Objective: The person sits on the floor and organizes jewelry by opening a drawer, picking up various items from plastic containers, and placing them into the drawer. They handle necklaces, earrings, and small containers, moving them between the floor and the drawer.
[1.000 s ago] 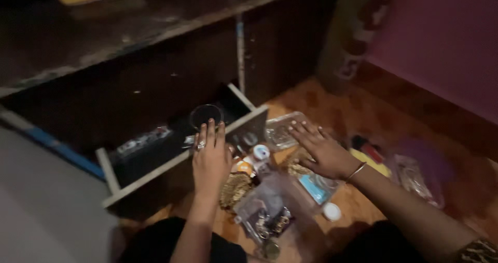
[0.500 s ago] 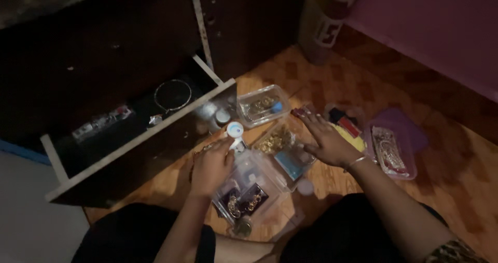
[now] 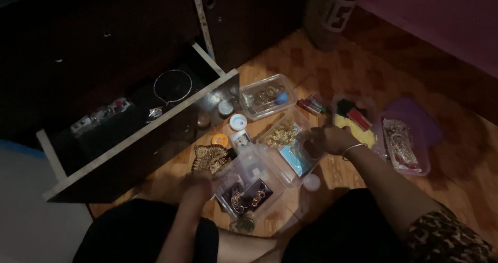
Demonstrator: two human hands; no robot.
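My left hand [image 3: 196, 182] is low and blurred in the dim light. It rests at the left edge of a clear plastic box [image 3: 250, 189] holding gold jewellery, just below a gold embroidered piece [image 3: 210, 157]. Whether it grips anything is unclear. My right hand [image 3: 326, 140], with a bangle on its wrist, has its fingers curled at the right rim of a clear container [image 3: 290, 151] that holds gold chains and a blue card.
An open dark drawer [image 3: 135, 133] at the left holds a metal ring [image 3: 173, 86] and small items. On the wooden floor lie a clear tub [image 3: 267, 96], small round jars [image 3: 238, 122], a yellow tray [image 3: 358, 128], a purple-lidded box [image 3: 407, 143] and a tall cylinder [image 3: 332, 14].
My left hand has pulled back from the small white jar toward my lap, beside the jewellery box. My right hand has gone from flat and spread to curled at the container's rim.
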